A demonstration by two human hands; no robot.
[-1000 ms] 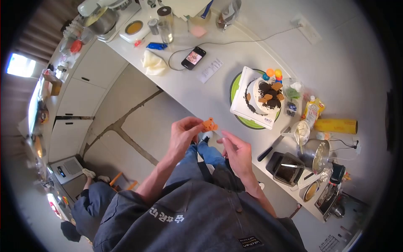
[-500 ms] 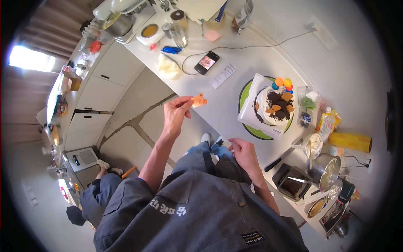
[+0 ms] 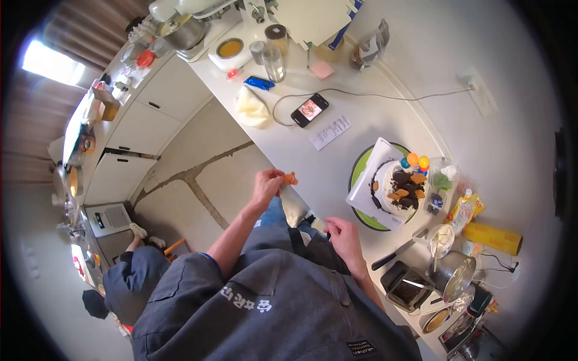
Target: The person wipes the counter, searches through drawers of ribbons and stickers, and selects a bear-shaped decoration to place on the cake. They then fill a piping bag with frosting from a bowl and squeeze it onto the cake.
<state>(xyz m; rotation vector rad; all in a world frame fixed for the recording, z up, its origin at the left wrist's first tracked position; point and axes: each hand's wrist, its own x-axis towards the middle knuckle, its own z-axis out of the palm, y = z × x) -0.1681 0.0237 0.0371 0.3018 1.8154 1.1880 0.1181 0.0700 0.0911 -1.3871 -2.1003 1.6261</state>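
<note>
My left hand is closed in a pinch on a small orange bear-shaped piece, in front of the counter edge. Just below it shows a pale, tapering, see-through thing; whether the hand touches it is unclear. My right hand has curled fingers near my apron, and what they hold, if anything, is too small to name. On a green turntable and a white board stands a white cake with dark cookies, brown biscuits and coloured balls on top.
A phone, a printed paper and a cream-coloured cloth lie on the counter. Near the cake are a clear box, a knife, a baking tin and a steel bowl. Another person crouches at the lower left.
My left hand has come lower and closer to my body with the orange piece. The pale tapering thing now shows below it. The camera view has shifted.
</note>
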